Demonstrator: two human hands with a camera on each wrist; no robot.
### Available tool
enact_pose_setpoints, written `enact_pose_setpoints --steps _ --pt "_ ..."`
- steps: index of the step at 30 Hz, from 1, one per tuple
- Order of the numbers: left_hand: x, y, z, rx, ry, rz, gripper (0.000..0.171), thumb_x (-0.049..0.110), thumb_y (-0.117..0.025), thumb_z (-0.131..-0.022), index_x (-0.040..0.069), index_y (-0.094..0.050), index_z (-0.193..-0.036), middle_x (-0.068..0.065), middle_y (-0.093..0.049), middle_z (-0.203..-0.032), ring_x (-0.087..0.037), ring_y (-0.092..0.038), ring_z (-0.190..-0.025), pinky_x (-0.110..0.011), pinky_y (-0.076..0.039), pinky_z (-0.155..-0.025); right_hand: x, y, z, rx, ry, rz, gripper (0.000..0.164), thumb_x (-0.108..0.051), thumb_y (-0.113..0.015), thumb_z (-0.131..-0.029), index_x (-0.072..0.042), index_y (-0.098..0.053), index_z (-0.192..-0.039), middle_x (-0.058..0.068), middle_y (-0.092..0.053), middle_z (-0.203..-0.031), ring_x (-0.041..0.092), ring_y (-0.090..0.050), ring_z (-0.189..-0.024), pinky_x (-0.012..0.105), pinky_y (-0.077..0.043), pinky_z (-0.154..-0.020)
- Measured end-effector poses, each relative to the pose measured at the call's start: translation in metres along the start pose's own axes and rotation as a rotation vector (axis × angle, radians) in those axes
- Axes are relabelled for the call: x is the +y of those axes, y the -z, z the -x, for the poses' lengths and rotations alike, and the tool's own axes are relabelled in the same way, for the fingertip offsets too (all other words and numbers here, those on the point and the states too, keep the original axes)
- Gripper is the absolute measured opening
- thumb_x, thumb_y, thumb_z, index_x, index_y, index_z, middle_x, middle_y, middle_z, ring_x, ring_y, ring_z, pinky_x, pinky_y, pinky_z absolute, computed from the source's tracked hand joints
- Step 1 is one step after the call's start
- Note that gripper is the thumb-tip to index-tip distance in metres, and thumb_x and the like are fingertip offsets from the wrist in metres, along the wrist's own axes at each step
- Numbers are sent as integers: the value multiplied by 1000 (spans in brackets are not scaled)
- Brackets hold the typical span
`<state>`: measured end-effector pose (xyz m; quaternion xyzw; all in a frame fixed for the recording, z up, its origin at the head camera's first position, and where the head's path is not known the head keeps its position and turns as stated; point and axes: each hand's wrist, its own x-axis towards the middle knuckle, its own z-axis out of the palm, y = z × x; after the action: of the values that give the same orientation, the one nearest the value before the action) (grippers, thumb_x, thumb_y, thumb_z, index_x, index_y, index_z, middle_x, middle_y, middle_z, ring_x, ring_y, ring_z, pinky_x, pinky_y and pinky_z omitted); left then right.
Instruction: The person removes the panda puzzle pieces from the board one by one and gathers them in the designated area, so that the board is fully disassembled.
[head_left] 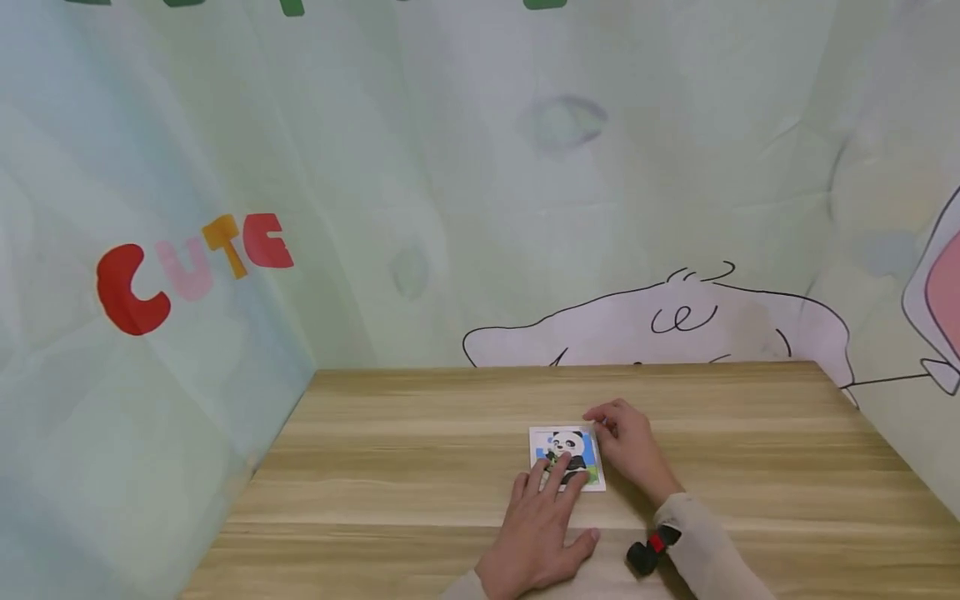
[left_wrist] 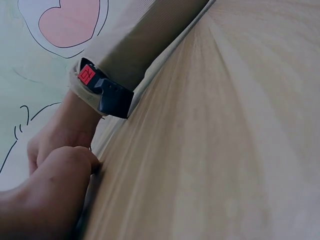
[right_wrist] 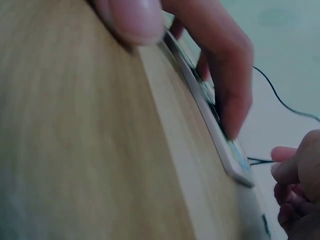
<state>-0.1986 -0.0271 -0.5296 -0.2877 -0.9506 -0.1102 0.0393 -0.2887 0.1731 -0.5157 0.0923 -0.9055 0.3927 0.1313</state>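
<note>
A small panda picture [head_left: 582, 442] in a white frame lies flat on the wooden table. My left hand [head_left: 536, 529] rests its spread fingers on the picture's lower part, covering some of the panda, with the thumb out to the side. At the frame's upper right corner is my right hand [head_left: 630, 446], its fingers bent and thumb and forefinger close together. A speck of blue shows between them; whether they pinch something is unclear. In the right wrist view, a left finger presses on the framed picture [right_wrist: 215, 127], and the right hand [right_wrist: 302, 185] has curled fingers.
A black wrist device with a red patch [head_left: 657, 543] is strapped at the right sleeve. Behind the table [head_left: 405, 467] hangs a pale printed cloth [head_left: 420, 208] with cartoon lines and coloured letters. The table's far edge meets this cloth.
</note>
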Motion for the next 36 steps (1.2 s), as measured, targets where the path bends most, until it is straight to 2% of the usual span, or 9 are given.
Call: enact_pose_setpoints --steps 4,6,9,13,18,24,28,33,36 --pt "0 0 0 -9 -4 5 69 65 -42 -104 30 -40 -163 -7 -35 -175 -35 -38 -157 -57 -41 -115 -12 -6 -2 -126 14 54 20 5 -67 -96 -8 -80 -103 7 -70 -102 16 -56 -85 26 -47 -75" --pt "0 1 0 -6 -6 8 69 65 -42 -104 30 -40 -163 -6 -35 -176 -35 -38 -157 -57 -40 -114 -15 -8 -3 -150 30 84 21 7 -67 -94 -7 -80 -101 7 -69 -100 15 -54 -84 26 -46 -75" --pt "2 2 -1 -6 -4 7 69 66 -41 -104 31 -39 -163 -5 -34 -176 -33 -37 -157 -57 -40 -115 -16 -10 -3 -147 47 129 22 9 -67 -92 -8 -80 -99 6 -68 -97 14 -54 -84 29 -47 -77" --pt "3 2 -4 -15 3 -4 70 68 -39 -104 31 -38 -164 -5 -32 -177 -33 -36 -158 -58 -40 -116 -16 -10 -2 -133 64 169 21 8 -67 -93 -8 -79 -99 6 -67 -97 19 -60 -88 39 -53 -83" --pt "1 -1 -3 -24 11 -7 70 68 -40 -104 31 -39 -164 -5 -31 -178 -33 -35 -159 -58 -39 -118 -19 -11 -3 -173 73 192 24 9 -65 -92 -10 -77 -100 8 -66 -99 23 -63 -90 49 -57 -89" --pt "0 -1 0 6 -2 -22 70 66 -42 -104 28 -42 -163 -6 -36 -175 -33 -39 -156 -57 -40 -115 -26 -12 -5 -234 60 225 31 14 -67 -83 -10 -67 -101 8 -62 -99 20 -57 -87 43 -54 -82" --pt "0 0 0 18 -6 -35 70 65 -43 -104 27 -44 -162 -6 -38 -174 -34 -41 -155 -57 -41 -114 -29 -12 -7 -225 75 218 34 16 -66 -80 -10 -62 -101 6 -60 -96 19 -54 -86 40 -50 -80" --pt "1 -1 0 38 -13 -54 70 64 -45 -103 27 -43 -162 -7 -39 -174 -34 -42 -154 -57 -42 -113 -28 -13 -7 -219 53 206 32 12 -66 -80 -11 -62 -102 5 -60 -97 20 -53 -88 41 -49 -82" --pt "1 -1 0 45 -15 -60 71 64 -45 -103 27 -43 -162 -7 -39 -174 -34 -42 -153 -57 -42 -113 -27 -13 -7 -217 18 190 23 3 -69 -87 -12 -63 -104 5 -63 -101 19 -55 -90 41 -50 -84"
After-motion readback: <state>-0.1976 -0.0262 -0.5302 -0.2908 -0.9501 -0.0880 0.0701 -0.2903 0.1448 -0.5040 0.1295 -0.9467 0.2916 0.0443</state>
